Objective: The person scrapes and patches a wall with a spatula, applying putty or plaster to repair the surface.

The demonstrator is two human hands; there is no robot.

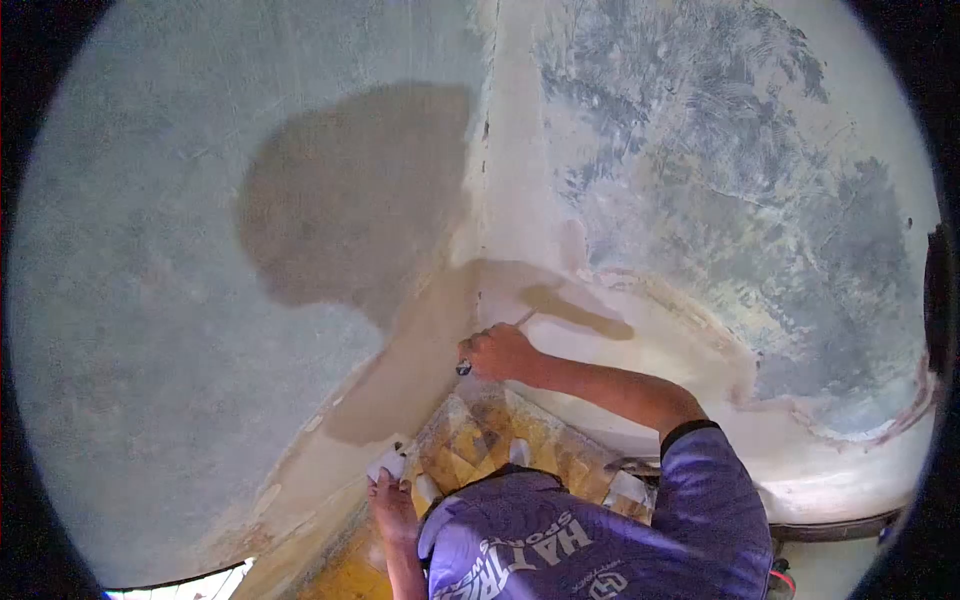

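Observation:
My right hand [500,352] is closed at the corner where two walls meet. A slim tool [527,316] is in its grip: a narrow pale part sticks out above the knuckles, and a dark, shiny end shows below. Its exact kind is not clear. Lower left, my left hand [391,492] has its fingers closed on a pale flat piece [386,464] with a small dark bit at its top edge. That piece is beside the left wall's lower edge. Fingers partly hide both held things.
A grey-green wall [150,250] rises on the left, with my shadow on it. The right wall [690,200] has blotchy grey patches and pale plaster. Patterned yellow-brown flooring [450,440] lies below. A dark object [937,300] stands at the far right edge.

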